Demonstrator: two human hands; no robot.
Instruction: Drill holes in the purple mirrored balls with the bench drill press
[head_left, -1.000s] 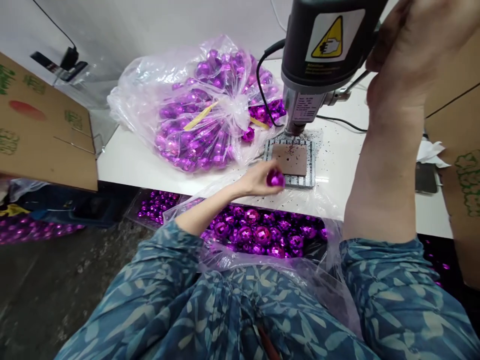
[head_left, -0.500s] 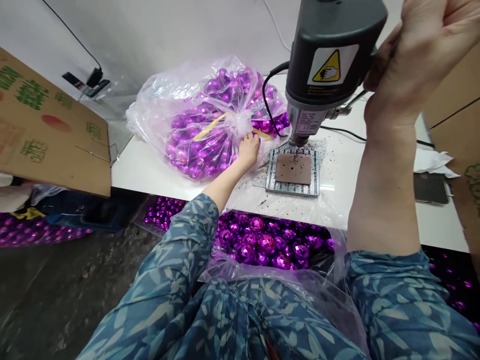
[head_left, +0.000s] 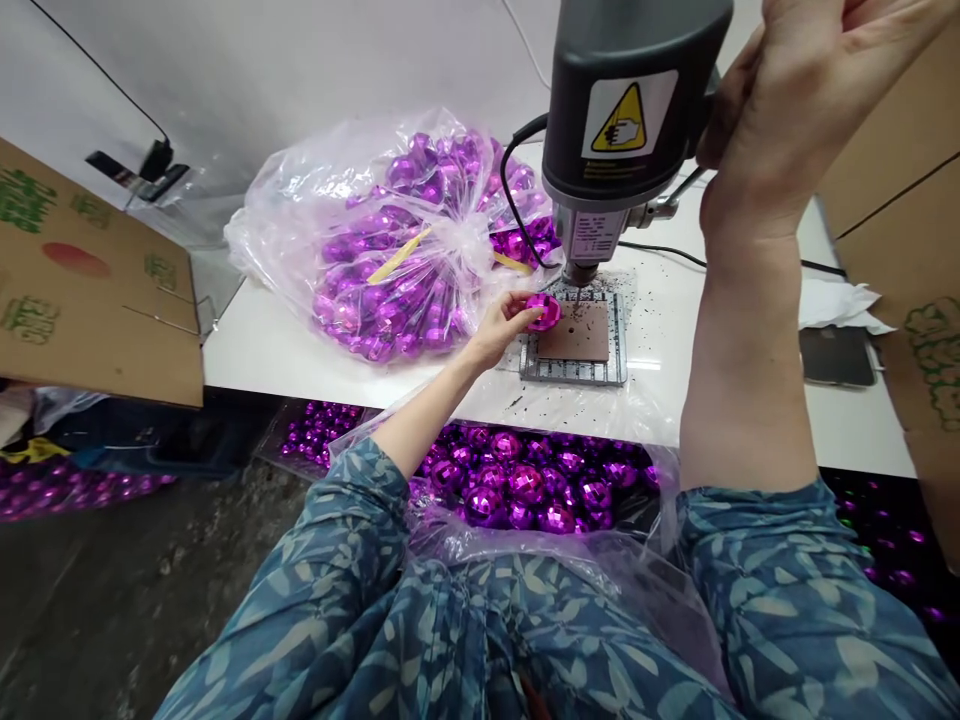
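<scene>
On the dark drill point(head_left: 637, 50) above the tabletop point(head_left: 652, 335), a white sticker point(head_left: 596, 110) bears a yellow warning triangle point(head_left: 620, 125) with a hand drawn in it, the small print beneath being illegible. Lower on the drill, a pale label point(head_left: 598, 235) carries lines too fine to read. Green lettering marks the cardboard box point(head_left: 112, 345) at the tabletop's left edge, beside a red oval point(head_left: 75, 259), and the carton point(head_left: 885, 200) at its right edge, but no word can be made out.

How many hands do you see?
2. The left hand holds a purple ball near the brown plate; the right hand is beside the drill press. The cardboard on the left could hide others.
</scene>
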